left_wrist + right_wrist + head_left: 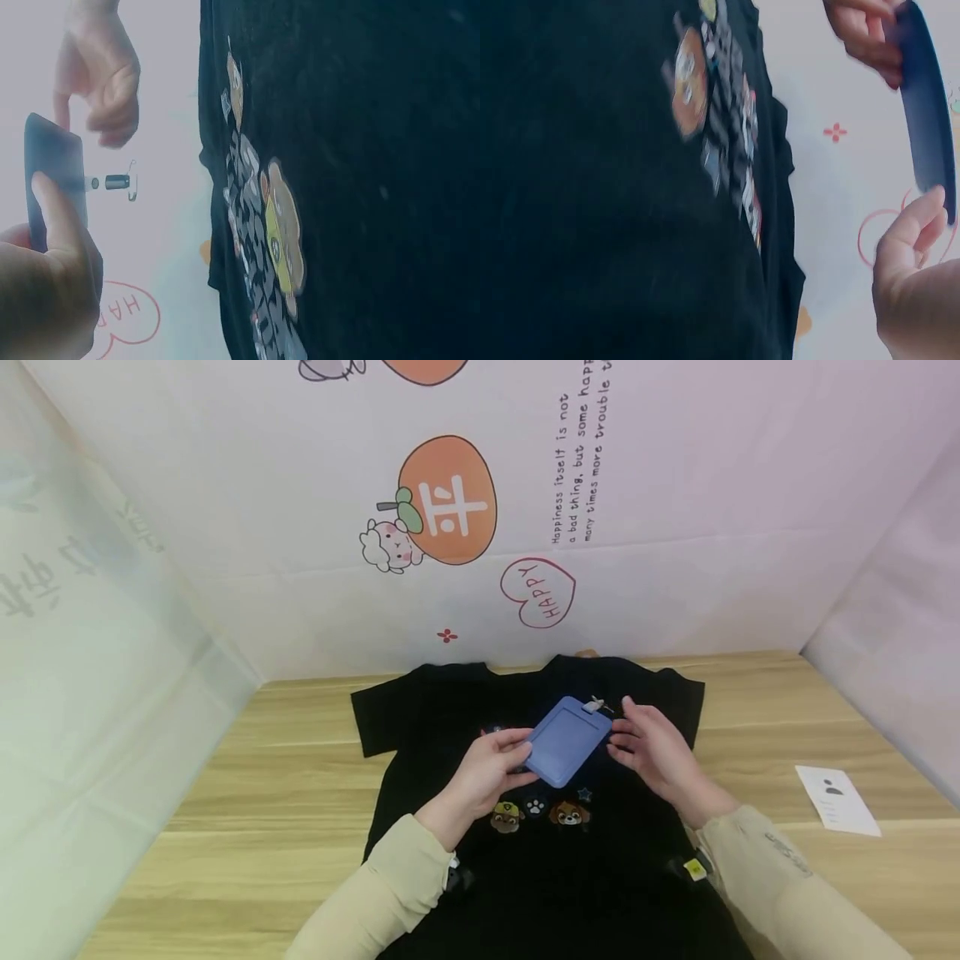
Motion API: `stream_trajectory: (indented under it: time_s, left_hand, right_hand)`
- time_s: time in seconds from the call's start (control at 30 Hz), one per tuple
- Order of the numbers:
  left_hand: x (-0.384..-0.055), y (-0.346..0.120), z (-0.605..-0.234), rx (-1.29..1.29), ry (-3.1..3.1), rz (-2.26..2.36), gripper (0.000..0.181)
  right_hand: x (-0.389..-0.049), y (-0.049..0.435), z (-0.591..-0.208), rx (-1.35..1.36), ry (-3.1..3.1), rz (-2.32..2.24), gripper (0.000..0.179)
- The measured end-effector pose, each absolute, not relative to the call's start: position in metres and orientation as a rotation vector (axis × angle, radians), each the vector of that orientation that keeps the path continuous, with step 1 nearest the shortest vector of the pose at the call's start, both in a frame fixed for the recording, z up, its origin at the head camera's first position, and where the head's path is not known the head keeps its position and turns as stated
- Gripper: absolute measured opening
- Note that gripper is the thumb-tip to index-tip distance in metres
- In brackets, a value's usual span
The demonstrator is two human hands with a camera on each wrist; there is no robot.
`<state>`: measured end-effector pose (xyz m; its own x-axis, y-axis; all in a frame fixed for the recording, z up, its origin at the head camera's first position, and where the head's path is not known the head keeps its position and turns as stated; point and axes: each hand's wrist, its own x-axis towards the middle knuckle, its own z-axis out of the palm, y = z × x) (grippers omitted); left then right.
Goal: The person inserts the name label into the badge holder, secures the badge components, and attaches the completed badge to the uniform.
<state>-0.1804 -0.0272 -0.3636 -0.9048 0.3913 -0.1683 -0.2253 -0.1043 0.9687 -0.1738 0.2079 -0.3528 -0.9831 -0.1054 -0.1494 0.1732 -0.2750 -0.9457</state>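
Observation:
A blue card holder (pixel 567 745) is held tilted above a black T-shirt (pixel 558 893). My left hand (pixel 486 770) pinches its lower left side, with the thumb on the front face and fingers behind. At the holder's top hangs a small metal clip (pixel 117 181), seen in the left wrist view. Beside the holder's right edge is my right hand (pixel 654 750), its fingers loosely bent. In the right wrist view its thumb overlaps the holder's end; whether it touches, I cannot tell.
A white card (pixel 836 802) with a printed figure lies on the wooden table (pixel 277 827) to the right. The T-shirt lies flat, with cartoon prints on its chest. A white printed cloth (pixel 300 527) stands behind the table.

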Motion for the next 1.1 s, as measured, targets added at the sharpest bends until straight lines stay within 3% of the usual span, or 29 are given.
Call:
stream_trajectory:
  time_s: [0.5, 0.73, 1.1]
  left_hand:
    - [-0.172, -0.068, -0.363, 0.204, 1.894, 1.937, 0.036]
    - [-0.163, -0.075, -0.365, 0.26, 1.916, 1.851, 0.034]
    - [-0.165, -0.084, -0.371, 0.287, 1.947, 1.808, 0.032]
  right_hand:
    - [-0.174, 0.228, -0.356, -0.031, 1.785, -2.257, 0.018]
    - [-0.171, 0.215, -0.355, -0.201, 1.813, -2.034, 0.031]
    - [-0.165, 0.206, -0.352, -0.275, 1.826, -2.036, 0.014]
